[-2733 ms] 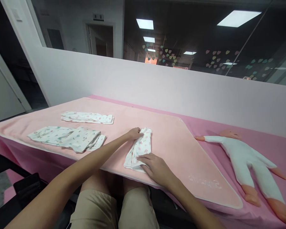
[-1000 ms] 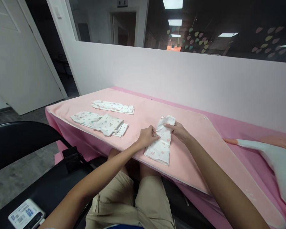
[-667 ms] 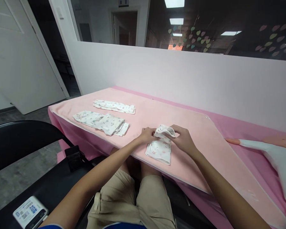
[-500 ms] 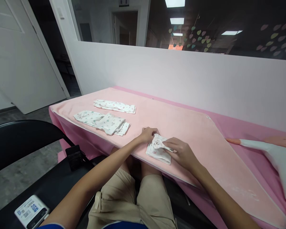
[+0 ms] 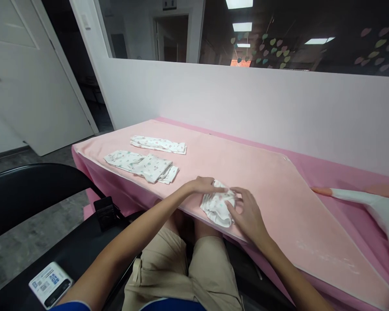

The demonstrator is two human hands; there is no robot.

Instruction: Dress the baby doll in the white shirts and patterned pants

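Note:
A small white printed baby garment [image 5: 218, 205], folded into a short bundle, lies near the front edge of a pale pink mat [image 5: 266, 181]. My left hand [image 5: 203, 185] rests on its far left corner, fingers laid flat against the cloth. My right hand [image 5: 248, 212] presses on its right side, fingers spread over the fold. Neither hand lifts it off the mat.
Two more folded printed garments lie at the mat's left: a wide one [image 5: 141, 164] and a narrow one [image 5: 158, 145] behind it. A cloth doll [image 5: 372, 203] lies at the far right on the pink table cover. A black chair [image 5: 29, 194] and a phone-like device [image 5: 50, 284] are at my left.
The garment, long and flat a second ago, has been folded toward me by my right hand into a short bundle. My left hand stayed at its left edge. The view drifted slightly left.

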